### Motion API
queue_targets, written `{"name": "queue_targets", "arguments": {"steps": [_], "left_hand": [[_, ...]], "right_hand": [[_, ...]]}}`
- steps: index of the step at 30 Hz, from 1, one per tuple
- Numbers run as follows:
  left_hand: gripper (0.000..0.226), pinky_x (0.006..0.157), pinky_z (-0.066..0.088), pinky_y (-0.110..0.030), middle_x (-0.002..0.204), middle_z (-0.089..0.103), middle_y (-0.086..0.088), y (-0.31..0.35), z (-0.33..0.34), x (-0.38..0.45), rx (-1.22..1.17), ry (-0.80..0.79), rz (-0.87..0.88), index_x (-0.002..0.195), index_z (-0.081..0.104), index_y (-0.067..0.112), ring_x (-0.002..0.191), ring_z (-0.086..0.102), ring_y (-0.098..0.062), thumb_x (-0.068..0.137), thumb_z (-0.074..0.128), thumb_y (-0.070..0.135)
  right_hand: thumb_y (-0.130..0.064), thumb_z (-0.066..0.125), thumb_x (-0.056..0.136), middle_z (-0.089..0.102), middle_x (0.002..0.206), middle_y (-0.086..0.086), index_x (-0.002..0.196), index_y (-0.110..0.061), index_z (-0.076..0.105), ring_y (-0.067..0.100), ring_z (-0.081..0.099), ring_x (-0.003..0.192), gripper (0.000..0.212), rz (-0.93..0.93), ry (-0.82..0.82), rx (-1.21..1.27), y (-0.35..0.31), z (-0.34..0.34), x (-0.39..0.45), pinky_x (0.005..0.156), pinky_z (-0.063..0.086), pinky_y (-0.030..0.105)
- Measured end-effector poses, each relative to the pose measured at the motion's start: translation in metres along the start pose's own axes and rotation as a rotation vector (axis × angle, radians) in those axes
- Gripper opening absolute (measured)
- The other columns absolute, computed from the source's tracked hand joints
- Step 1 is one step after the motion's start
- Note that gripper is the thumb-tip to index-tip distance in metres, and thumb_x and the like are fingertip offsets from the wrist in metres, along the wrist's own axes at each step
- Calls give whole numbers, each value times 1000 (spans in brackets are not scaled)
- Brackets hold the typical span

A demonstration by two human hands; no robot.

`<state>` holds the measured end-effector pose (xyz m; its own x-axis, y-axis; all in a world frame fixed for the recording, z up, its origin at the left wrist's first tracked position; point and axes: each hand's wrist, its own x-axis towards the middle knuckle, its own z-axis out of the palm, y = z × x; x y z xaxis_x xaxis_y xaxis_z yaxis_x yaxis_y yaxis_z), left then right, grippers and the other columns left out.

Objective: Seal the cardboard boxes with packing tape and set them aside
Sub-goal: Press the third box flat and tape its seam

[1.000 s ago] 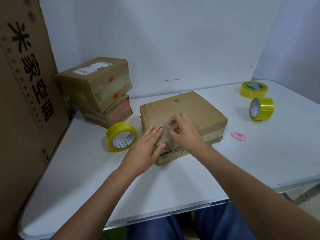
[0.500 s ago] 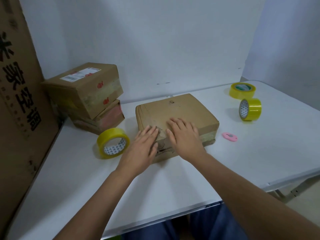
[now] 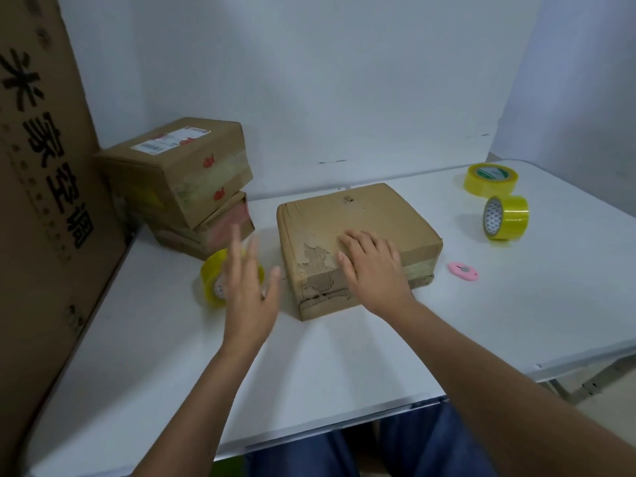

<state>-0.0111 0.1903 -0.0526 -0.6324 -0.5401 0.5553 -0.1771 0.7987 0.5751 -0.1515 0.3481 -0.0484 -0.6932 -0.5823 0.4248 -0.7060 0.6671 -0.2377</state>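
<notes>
A flat cardboard box (image 3: 364, 215) with a torn, peeled front corner lies in the middle of the white table (image 3: 344, 356). My right hand (image 3: 373, 270) rests flat on its near top edge with straight fingers. To the left of the box, my left hand (image 3: 247, 287) hovers in the air with fingers spread and holds nothing. Behind that hand a yellow tape roll (image 3: 213, 273) stands on edge, partly hidden. Two more yellow tape rolls lie at the right: one flat (image 3: 490, 179), one on edge (image 3: 506, 218).
Two stacked cardboard boxes (image 3: 179, 173) stand at the back left. A tall cardboard sheet with black characters (image 3: 38, 187) walls the left side. A small pink cutter (image 3: 463, 271) lies right of the box. The table's front edge runs close to my legs.
My left hand has lifted off the box's front corner and moved left toward the tape roll. My right hand stays on the box.
</notes>
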Motion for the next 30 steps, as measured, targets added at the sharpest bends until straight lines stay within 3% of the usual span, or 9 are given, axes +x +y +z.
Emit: {"name": "queue_targets", "arguments": {"steps": [4,7,9,11,13,16,21,25,30], "left_hand": [[62,116,26,-39,160,18,-11,-52,-12,-18,-42,189,-511,146,37,3,145,25,-30,93,62,21],[34,101,45,-42,130,55,-20,-75,-12,-22,-143,115,-714,122,56,5,120,54,-36,94,60,24],[17,85,56,-47,101,66,-14,-76,-12,-19,-232,65,-756,102,56,18,92,67,-35,95,57,33],[28,78,58,-48,92,66,-7,-76,-9,-16,-239,53,-784,99,54,20,81,69,-33,95,52,47],[47,80,57,-44,95,70,-11,-80,-5,-12,-149,58,-783,100,55,16,85,68,-34,94,41,60],[58,80,49,-40,106,69,-20,-77,1,-3,-59,84,-768,110,56,3,96,64,-39,100,33,55],[57,82,44,-41,111,63,-26,-72,-7,10,39,58,-745,112,57,-5,103,58,-41,103,33,47],[46,89,47,-44,120,61,-25,-74,-10,19,36,-7,-795,123,52,-4,110,57,-43,99,49,36],[51,86,56,-49,118,63,-16,-86,-6,18,-160,73,-890,118,53,7,100,65,-39,96,49,52]], "right_hand": [[-47,16,97,48,142,-8,136,-24,51,17,38,132,57,2,19,7,-1,1,1,111,23,39],[-48,16,97,46,143,-9,137,-25,50,17,36,133,57,5,5,10,-2,2,1,111,21,39],[-48,15,96,46,144,-9,137,-25,50,17,37,133,58,9,4,12,-2,2,1,111,21,39],[-49,15,96,47,143,-9,136,-25,51,18,38,132,59,14,9,13,-3,2,0,110,21,38],[-49,15,96,47,143,-9,136,-25,51,17,37,132,59,16,7,14,-2,2,-1,109,21,37],[-50,15,96,47,143,-9,135,-25,51,16,37,132,59,10,14,22,-1,1,-2,109,21,37],[-50,15,96,47,142,-9,135,-25,51,17,38,131,59,1,15,35,-1,1,0,110,23,40],[-50,13,95,45,144,-9,137,-24,50,17,36,132,62,1,2,40,-1,1,0,112,21,40],[-51,12,95,46,144,-9,137,-24,50,18,36,132,64,0,-3,46,-2,1,-1,112,20,41]]}}
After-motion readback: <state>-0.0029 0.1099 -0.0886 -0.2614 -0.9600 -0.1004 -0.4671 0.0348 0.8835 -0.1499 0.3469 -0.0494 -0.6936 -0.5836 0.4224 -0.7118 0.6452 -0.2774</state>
